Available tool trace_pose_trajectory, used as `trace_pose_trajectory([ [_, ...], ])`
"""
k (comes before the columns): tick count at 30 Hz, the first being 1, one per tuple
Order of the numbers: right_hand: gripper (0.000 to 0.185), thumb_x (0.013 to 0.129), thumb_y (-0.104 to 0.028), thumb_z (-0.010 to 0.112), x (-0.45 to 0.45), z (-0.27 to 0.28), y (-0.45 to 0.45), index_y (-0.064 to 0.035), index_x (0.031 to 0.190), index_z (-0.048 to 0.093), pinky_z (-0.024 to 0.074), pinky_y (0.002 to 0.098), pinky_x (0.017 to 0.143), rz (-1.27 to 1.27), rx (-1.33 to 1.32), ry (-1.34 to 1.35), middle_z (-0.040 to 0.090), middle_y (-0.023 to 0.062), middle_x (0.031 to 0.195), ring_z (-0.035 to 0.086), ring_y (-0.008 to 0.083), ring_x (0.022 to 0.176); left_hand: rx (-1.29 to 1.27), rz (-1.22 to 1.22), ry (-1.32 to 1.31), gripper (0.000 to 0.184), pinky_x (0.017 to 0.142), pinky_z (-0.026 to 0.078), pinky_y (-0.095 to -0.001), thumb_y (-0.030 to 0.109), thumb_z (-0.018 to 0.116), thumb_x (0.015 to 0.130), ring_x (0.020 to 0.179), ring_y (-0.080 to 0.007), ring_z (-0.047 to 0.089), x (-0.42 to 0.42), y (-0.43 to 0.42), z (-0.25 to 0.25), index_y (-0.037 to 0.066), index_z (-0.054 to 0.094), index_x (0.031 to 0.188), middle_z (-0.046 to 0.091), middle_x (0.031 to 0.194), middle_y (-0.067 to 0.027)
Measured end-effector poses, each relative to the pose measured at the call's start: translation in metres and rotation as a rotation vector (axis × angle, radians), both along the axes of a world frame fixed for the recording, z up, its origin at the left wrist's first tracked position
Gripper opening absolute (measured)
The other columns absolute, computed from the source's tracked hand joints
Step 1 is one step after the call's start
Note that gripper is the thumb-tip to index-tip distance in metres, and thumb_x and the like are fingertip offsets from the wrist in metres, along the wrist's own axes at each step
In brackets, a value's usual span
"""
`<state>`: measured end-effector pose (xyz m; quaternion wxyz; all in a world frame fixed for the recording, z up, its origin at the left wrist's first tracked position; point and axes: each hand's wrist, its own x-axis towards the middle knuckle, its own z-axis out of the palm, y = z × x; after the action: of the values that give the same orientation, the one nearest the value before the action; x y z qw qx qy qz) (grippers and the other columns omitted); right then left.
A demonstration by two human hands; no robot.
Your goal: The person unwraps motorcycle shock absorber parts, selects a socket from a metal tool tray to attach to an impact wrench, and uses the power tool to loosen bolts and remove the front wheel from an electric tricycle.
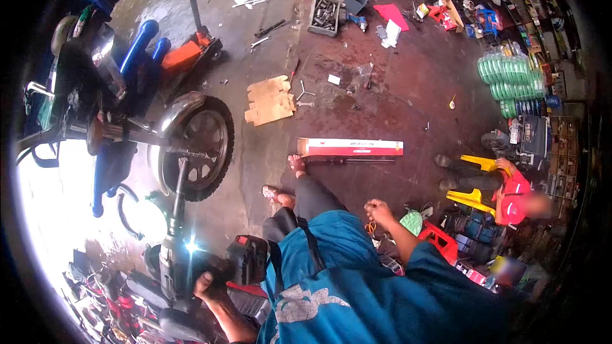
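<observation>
At the lower left, my left hand (209, 288) is wrapped round a dark cordless power tool (172, 258) with a red-and-black battery (247, 259) and a bright light. The tool's long nose points up to the hub of a motorcycle wheel (203, 146); whether it touches there, I cannot tell. My right hand (380, 212) hangs to the right of my knees with its fingers curled; anything inside is too small to make out. Ahead of my feet lie a red and white long box (350, 147) and a dark rod-like part (366, 161).
Flattened cardboard (270, 100) and wrenches lie on the floor ahead. Beyond stands a grey bin of metal parts (324, 15). A person in red (514, 197) sits on a yellow chair (468, 200) at the right, near stacked green coils (510, 69).
</observation>
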<state>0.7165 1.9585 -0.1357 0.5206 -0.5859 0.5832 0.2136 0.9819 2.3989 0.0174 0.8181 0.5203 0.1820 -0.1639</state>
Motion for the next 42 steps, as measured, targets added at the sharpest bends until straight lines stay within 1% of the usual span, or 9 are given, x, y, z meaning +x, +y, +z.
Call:
trace_pose_trajectory([
  [3, 0.015, 0.092, -0.021, 0.060, 0.019, -0.012, -0.018, -0.0087, 0.101, 0.060, 0.0423, 0.0239, 0.047, -0.009, 0.008, -0.065, 0.057, -0.0001, 0.071, 0.051, 0.0083, 0.055, -0.043, -0.047, 0.001, 0.015, 0.069, 0.053, -0.0399, 0.016, 0.067, 0.075, 0.071, -0.0269, 0.060, -0.002, -0.013, 0.001, 0.002, 0.063, 0.080, 0.059, 0.074, -0.0092],
  [7, 0.017, 0.092, -0.020, 0.060, 0.045, -0.032, -0.040, -0.0079, 0.103, 0.060, 0.0424, 0.0232, 0.047, -0.010, 0.029, -0.090, 0.057, 0.0000, 0.072, 0.051, 0.0074, 0.055, 0.577, -0.023, -0.101, 0.019, 0.055, 0.050, -0.0350, 0.024, 0.068, 0.074, 0.058, -0.0218, 0.058, -0.040, 0.018, -0.038, 0.005, 0.064, 0.077, 0.059, 0.066, -0.0026],
  [10, 0.018, 0.092, -0.020, 0.060, 0.070, -0.031, -0.055, -0.0066, 0.104, 0.060, 0.0421, 0.0225, 0.046, 0.004, 0.037, -0.121, 0.057, 0.0002, 0.072, 0.051, 0.0068, 0.055, 0.321, 0.123, -0.051, 0.017, 0.047, 0.048, -0.0317, 0.025, 0.068, 0.075, 0.050, -0.0170, 0.056, -0.032, -0.039, -0.010, 0.009, 0.064, 0.070, 0.058, 0.060, 0.0023],
  [16, 0.023, 0.091, -0.019, 0.062, 0.079, -0.037, -0.113, -0.0052, 0.110, 0.059, 0.0418, 0.0222, 0.046, 0.046, 0.043, -0.163, 0.058, 0.0010, 0.074, 0.051, 0.0068, 0.055, 0.549, -0.007, -0.019, 0.023, 0.047, 0.046, -0.0315, 0.026, 0.062, 0.077, 0.050, -0.0218, 0.052, -0.043, -0.047, -0.049, 0.003, 0.064, 0.080, 0.054, 0.062, -0.0046],
  [23, 0.019, 0.090, -0.018, 0.062, 0.082, -0.041, -0.229, -0.0057, 0.105, 0.061, 0.0424, 0.0226, 0.047, 0.108, 0.012, -0.037, 0.059, 0.0014, 0.075, 0.051, 0.0067, 0.055, -0.018, 0.301, 0.081, 0.019, 0.049, 0.044, -0.0322, 0.021, 0.060, 0.079, 0.051, -0.0244, 0.051, -0.012, -0.198, -0.013, 0.002, 0.063, 0.080, 0.051, 0.062, -0.0061],
  [28, 0.015, 0.091, -0.016, 0.060, 0.094, -0.044, -0.273, -0.0048, 0.100, 0.062, 0.0437, 0.0224, 0.050, 0.208, -0.041, 0.019, 0.059, 0.0006, 0.074, 0.051, 0.0073, 0.055, 0.343, 0.165, 0.134, 0.014, 0.052, 0.046, -0.0315, 0.014, 0.057, 0.082, 0.054, -0.0206, 0.052, -0.008, -0.217, -0.025, 0.004, 0.060, 0.072, 0.053, 0.063, -0.0035],
  [32, 0.024, 0.084, -0.020, 0.064, 0.120, -0.039, -0.236, -0.0039, 0.102, 0.065, 0.0517, 0.0398, 0.068, 0.875, -0.696, -0.287, 0.067, 0.0143, 0.090, 0.064, 0.0301, 0.075, 0.092, 0.172, -0.108, 0.015, 0.047, 0.045, -0.0292, 0.014, 0.063, 0.079, 0.051, -0.0162, 0.054, 0.006, -0.226, -0.042, 0.006, 0.059, 0.067, 0.058, 0.061, -0.0006],
  [38, 0.033, 0.080, -0.031, 0.066, 0.203, -0.002, -0.099, -0.0073, 0.103, 0.066, 0.0463, 0.0497, 0.084, 1.537, -0.421, -0.603, 0.063, 0.0141, 0.097, 0.059, 0.0337, 0.097, 0.138, 0.122, -0.046, 0.021, 0.057, 0.047, -0.0315, 0.011, 0.067, 0.070, 0.063, -0.0194, 0.057, 0.001, -0.193, -0.060, 0.000, 0.061, 0.086, 0.061, 0.075, -0.0053],
  [42, 0.035, 0.079, -0.031, 0.065, 0.193, -0.049, -0.063, -0.0074, 0.105, 0.065, 0.0451, 0.0522, 0.084, 1.838, -0.172, -0.393, 0.065, 0.0177, 0.101, 0.061, 0.0338, 0.101, 0.176, 0.205, 0.036, 0.038, 0.065, 0.048, -0.0333, 0.011, 0.071, 0.065, 0.072, -0.0211, 0.058, -0.021, -0.174, -0.057, -0.001, 0.058, 0.098, 0.061, 0.083, -0.0070],
])
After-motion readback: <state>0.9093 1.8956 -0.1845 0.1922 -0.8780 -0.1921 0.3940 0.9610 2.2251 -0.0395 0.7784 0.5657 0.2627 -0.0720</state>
